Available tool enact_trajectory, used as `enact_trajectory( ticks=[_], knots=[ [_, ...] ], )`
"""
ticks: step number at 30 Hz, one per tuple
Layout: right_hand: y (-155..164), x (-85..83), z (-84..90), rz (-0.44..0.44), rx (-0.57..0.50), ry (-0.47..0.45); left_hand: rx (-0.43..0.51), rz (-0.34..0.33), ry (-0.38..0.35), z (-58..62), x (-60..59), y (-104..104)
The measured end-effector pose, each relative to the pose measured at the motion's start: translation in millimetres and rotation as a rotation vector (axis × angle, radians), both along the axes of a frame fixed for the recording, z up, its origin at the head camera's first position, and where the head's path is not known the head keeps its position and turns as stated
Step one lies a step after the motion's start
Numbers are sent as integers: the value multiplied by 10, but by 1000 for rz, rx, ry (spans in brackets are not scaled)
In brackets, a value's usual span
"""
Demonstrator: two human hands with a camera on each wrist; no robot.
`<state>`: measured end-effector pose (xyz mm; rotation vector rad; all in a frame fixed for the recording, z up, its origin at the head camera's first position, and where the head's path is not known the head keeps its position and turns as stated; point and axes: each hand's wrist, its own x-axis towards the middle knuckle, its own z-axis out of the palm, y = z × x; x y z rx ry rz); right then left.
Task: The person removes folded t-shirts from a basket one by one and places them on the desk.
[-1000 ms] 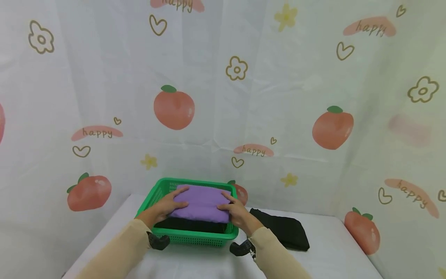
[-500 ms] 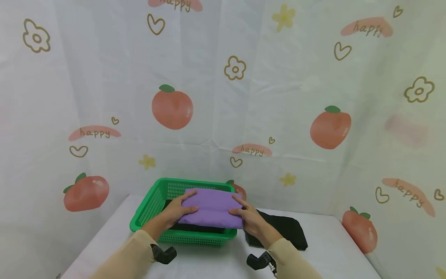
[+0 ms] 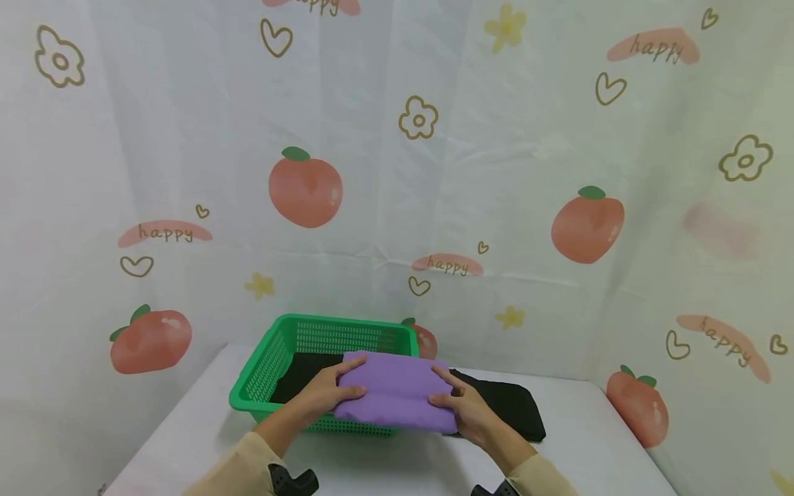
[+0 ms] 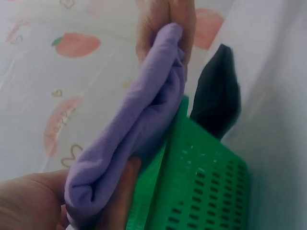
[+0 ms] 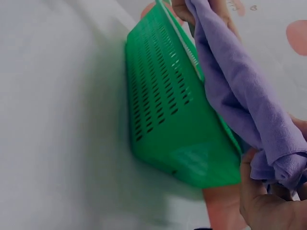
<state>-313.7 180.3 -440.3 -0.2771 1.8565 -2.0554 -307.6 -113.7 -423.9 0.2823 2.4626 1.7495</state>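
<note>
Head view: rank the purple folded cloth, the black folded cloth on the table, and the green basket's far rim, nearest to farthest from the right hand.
1. Purple folded cloth: held in the right hand, at its left.
2. Black folded cloth: on the table, just behind and right of the hand.
3. Green basket's far rim: back left, farthest.

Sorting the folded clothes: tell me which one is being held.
The purple folded cloth, gripped by both hands over the basket's front rim; the two black ones lie untouched.
</note>
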Motion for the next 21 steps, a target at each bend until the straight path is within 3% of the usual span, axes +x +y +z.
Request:
enact_trajectory(
  ticks=[8, 21],
  knots=[
    [168, 114, -49, -6, 21, 15, 20, -41, 5, -39, 116, 132],
    [425, 311, -95, 16, 25, 12, 118, -127, -61, -118, 303, 286]
  ],
)
